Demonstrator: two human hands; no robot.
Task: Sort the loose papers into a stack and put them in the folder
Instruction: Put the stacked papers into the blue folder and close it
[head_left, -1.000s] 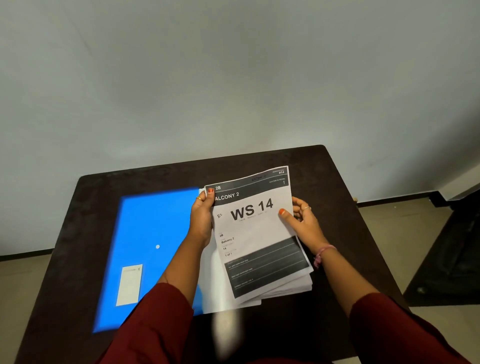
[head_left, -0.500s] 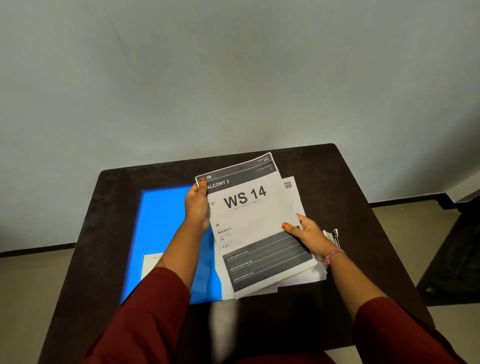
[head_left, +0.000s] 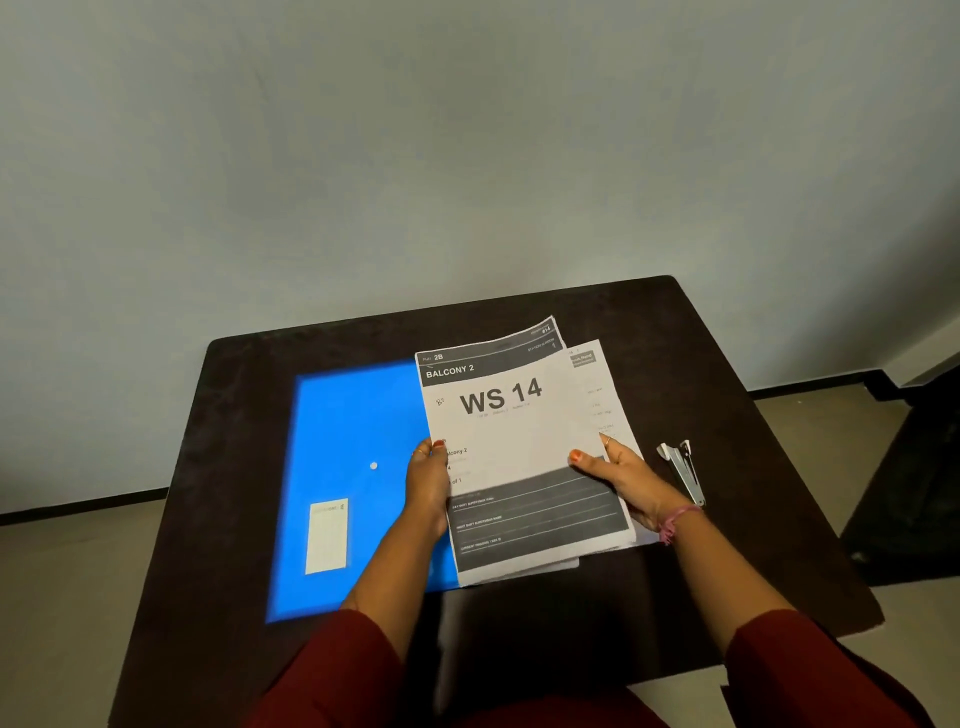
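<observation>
Blue folder (head_left: 353, 467) flat and closed on the left of the dark table (head_left: 727, 364), label patch near its front edge. Left hand (head_left: 428, 486) now gripping the left edge of the papers (head_left: 509, 447) lower down than a second ago, thumb over the printed face. Stack lowered, near edge close to the tabletop (contact not clear), overlapping the folder's right edge; sheets still fanned, one jutting out at the right. Right hand (head_left: 626, 480) clasping the right edge, thumb on top. Stapler (head_left: 683, 470) newly revealed just beyond it. Squaring unfinished, judging by that, and filing not yet begun.
</observation>
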